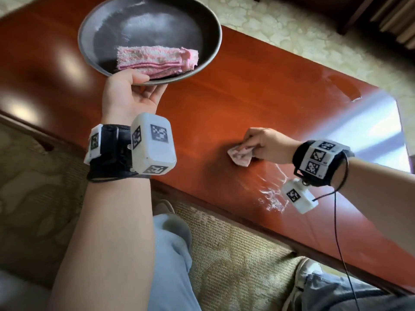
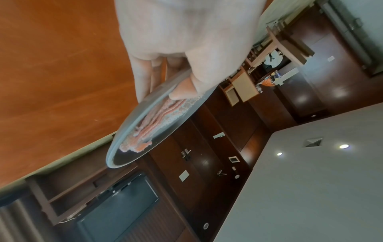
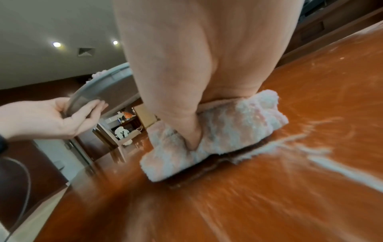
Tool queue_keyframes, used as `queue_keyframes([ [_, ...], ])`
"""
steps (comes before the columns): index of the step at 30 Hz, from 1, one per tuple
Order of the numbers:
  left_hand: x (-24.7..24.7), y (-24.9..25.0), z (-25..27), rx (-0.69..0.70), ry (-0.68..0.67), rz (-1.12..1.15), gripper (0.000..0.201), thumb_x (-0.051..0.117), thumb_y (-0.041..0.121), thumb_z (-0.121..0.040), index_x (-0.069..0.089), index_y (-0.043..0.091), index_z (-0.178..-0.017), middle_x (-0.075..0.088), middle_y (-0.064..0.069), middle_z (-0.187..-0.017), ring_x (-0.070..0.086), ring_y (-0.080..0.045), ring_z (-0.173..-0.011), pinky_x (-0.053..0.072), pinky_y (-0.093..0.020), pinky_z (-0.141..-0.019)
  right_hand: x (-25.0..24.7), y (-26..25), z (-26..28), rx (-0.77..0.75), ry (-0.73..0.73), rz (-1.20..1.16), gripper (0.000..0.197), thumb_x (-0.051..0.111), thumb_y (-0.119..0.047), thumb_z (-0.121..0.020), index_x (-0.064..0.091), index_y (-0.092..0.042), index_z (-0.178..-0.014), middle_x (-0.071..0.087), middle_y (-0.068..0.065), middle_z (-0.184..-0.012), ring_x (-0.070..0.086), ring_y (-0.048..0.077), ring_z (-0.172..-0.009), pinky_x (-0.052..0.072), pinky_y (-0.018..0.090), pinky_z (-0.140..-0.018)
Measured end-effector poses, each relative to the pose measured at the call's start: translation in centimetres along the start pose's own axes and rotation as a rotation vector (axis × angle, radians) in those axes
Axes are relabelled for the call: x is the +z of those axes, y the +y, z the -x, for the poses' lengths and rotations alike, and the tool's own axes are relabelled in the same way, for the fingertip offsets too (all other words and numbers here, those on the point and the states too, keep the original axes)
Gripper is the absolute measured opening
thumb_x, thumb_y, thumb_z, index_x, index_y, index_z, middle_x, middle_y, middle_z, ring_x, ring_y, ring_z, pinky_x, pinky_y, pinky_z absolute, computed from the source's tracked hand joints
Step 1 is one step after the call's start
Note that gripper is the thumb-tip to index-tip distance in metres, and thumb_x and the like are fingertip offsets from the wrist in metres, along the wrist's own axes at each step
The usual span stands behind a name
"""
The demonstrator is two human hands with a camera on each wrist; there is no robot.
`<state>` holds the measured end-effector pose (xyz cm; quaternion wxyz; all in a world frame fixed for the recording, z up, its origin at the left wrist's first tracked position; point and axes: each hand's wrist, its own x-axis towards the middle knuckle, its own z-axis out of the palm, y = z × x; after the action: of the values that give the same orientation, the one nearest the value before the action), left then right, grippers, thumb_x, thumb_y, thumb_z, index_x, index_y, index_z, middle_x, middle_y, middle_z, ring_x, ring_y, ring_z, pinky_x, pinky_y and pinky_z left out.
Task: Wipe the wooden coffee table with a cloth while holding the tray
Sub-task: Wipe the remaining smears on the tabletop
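L hand [image 1: 132, 95] holds the round dark tray [image 1: 98, 25] up above the wooden coffee table [image 1: 247, 93], gripping its near rim: thumb over the top edge, fingers [image 3: 94, 108] spread flat under the base, as the R wrist view shows. The thumb tip touches a folded pink towel [image 1: 157, 60] lying inside the tray, near the rim closest to the person; L wrist view shows the same towel [image 2: 153, 121] w/ the thumb pressing at its end, tray seen nearly edge-on. R hand [image 1: 267, 143] is down on the tabletop, fingers curled round a bunched pink-and-white cloth [image 1: 240, 154] and pressing it onto the wood; in the R wrist view the cloth [image 3: 217, 131] sits flat against the surface w/ the thumb dug into its fluffy top. The cloth is roughly mid-table, closer to the near edge, well apart from the tray. White streaks of residue [image 1: 272, 196] lie on the wood just beside the R wrist, btwn the cloth and the near edge; another faint smear [image 1: 343, 88] shows toward the far R corner. Table is glossy reddish-brown w/ bright reflections. Both wrists carry black straps w/ white marker-tagged camera boxes [image 1: 153, 147]. Below the table edge: beige patterned carpet [image 1: 235, 254], the person's knees in light jeans [image 1: 173, 265] and part of a white shoe [image 1: 301, 279]
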<state>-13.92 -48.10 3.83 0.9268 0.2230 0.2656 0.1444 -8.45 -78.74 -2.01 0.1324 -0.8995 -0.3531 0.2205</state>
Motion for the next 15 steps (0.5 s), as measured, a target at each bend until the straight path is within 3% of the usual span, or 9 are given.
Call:
queue_keyframes([
  [2, -0.7, 1.2, 0.0, 0.027, 0.014, 0.018, 0.031, 0.042, -0.015, -0.085, 0.062, -0.005, -0.106, 0.068, -0.020, -0.096, 0.071, -0.038, -0.099, 0.060, -0.054, -0.080, -0.8, -1.5, -2.2, 0.011, 0.101, -0.025, 0.029, 0.065, 0.003, -0.082, 0.075, -0.008, -0.107, 0.056, 0.003, -0.101, 0.056, 0.020, -0.090, 0.045, 0.029, -0.080],
  [4, -1.7, 2.4, -0.2, 0.056, 0.040, 0.027, 0.033, 0.042, -0.016, -0.083, 0.062, -0.005, -0.108, 0.069, -0.020, -0.096, 0.071, -0.038, -0.098, 0.060, -0.053, -0.080, -1.6, -3.7, -5.1, -0.063, 0.229, -0.062, 0.030, 0.063, -0.011, -0.078, 0.076, -0.006, -0.104, 0.055, 0.003, -0.094, 0.056, 0.020, -0.087, 0.039, 0.021, -0.075],
  [6, -2.7, 3.6, -0.6, 0.082, 0.067, 0.030, 0.035, 0.042, -0.016, -0.083, 0.062, -0.005, -0.110, 0.070, -0.020, -0.095, 0.072, -0.038, -0.095, 0.060, -0.054, -0.080, -2.0, -5.9, -8.7, -0.108, 0.263, -0.043, 0.031, 0.063, -0.019, -0.078, 0.077, -0.007, -0.102, 0.057, 0.003, -0.088, 0.058, 0.022, -0.084, 0.042, 0.024, -0.075],
  [8, -3.7, 4.5, -0.9, 0.095, 0.080, 0.030, 0.035, 0.042, -0.016, -0.083, 0.061, -0.005, -0.110, 0.070, -0.019, -0.091, 0.073, -0.038, -0.088, 0.060, -0.054, -0.081, -1.6, -7.4, -12.6, -0.038, 0.272, -0.020, 0.022, 0.068, -0.021, -0.083, 0.078, -0.019, -0.102, 0.063, 0.005, -0.085, 0.063, 0.029, -0.086, 0.051, 0.035, -0.078],
  [10, -4.6, 5.2, -1.0, 0.099, 0.094, 0.022, 0.032, 0.042, -0.015, -0.084, 0.061, -0.005, -0.107, 0.069, -0.017, -0.084, 0.072, -0.035, -0.078, 0.060, -0.053, -0.080, -0.7, -8.0, -15.7, 0.074, 0.269, -0.032, 0.023, 0.067, -0.019, -0.084, 0.077, -0.031, -0.101, 0.065, 0.001, -0.085, 0.062, 0.023, -0.085, 0.053, 0.036, -0.077],
  [11, -5.1, 5.5, -1.1, 0.101, 0.100, 0.015, 0.030, 0.041, -0.014, -0.084, 0.061, -0.005, -0.104, 0.069, -0.016, -0.080, 0.072, -0.034, -0.074, 0.060, -0.053, -0.079, -0.1, -8.1, -16.9, 0.102, 0.259, -0.023, 0.026, 0.065, -0.015, -0.085, 0.077, -0.031, -0.102, 0.067, 0.001, -0.084, 0.062, 0.022, -0.085, 0.053, 0.034, -0.076],
  [15, -6.7, 6.4, -1.3, 0.105, 0.118, -0.031, 0.029, 0.041, -0.014, -0.083, 0.061, -0.005, -0.101, 0.069, -0.014, -0.077, 0.072, -0.033, -0.072, 0.061, -0.049, -0.075, 1.0, -9.2, -17.8, 0.022, 0.211, 0.050, 0.020, 0.058, 0.002, -0.084, 0.074, -0.001, -0.095, 0.066, 0.025, -0.092, 0.063, 0.040, -0.089, 0.051, 0.040, -0.077],
])
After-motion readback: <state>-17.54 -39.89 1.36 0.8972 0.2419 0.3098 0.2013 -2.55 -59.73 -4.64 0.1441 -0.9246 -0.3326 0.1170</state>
